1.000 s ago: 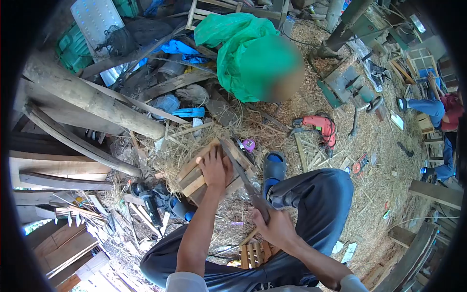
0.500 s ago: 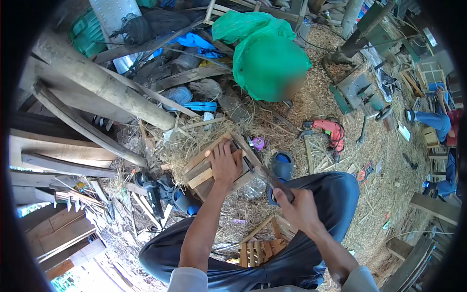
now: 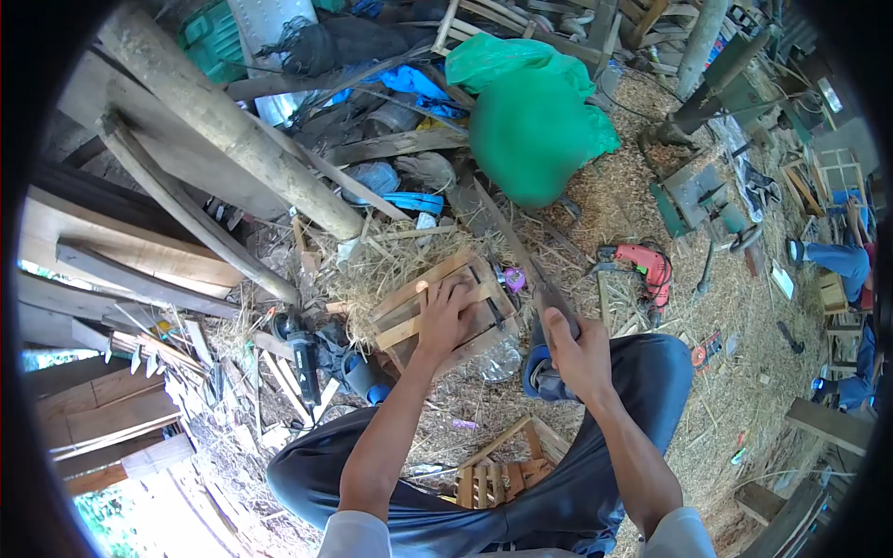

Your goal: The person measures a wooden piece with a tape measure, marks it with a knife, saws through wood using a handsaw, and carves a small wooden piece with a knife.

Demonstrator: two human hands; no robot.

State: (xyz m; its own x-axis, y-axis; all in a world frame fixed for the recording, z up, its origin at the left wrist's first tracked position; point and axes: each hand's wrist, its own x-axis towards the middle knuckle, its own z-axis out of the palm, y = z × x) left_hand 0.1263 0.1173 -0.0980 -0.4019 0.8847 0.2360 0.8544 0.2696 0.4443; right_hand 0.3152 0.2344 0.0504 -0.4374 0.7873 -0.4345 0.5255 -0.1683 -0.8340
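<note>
Between my knees and the scrap pile sits a small slatted wooden box (image 3: 400,307), tilted. My left hand (image 3: 446,316) lies on its slats with the fingers spread. My right hand (image 3: 577,349) is wrapped round the wooden handle of a long-bladed tool (image 3: 521,246), whose blade points up and away, to the right of the box and apart from it. A purple round object (image 3: 513,278) lies beside the box, near the blade. Clear crumpled plastic (image 3: 499,361) is at the box's near right corner.
A red drill (image 3: 648,272) lies on the straw at right. At left are an angle grinder (image 3: 302,358) and a leaning pole (image 3: 242,130). A green plastic bag (image 3: 521,65) is ahead. A slatted wooden piece (image 3: 484,484) lies between my legs. Another person (image 3: 842,265) sits at far right.
My right hand has swung the tool off the box, so its blade now points forward. My left hand's fingers have shifted on the slats. The whole view has shifted slightly.
</note>
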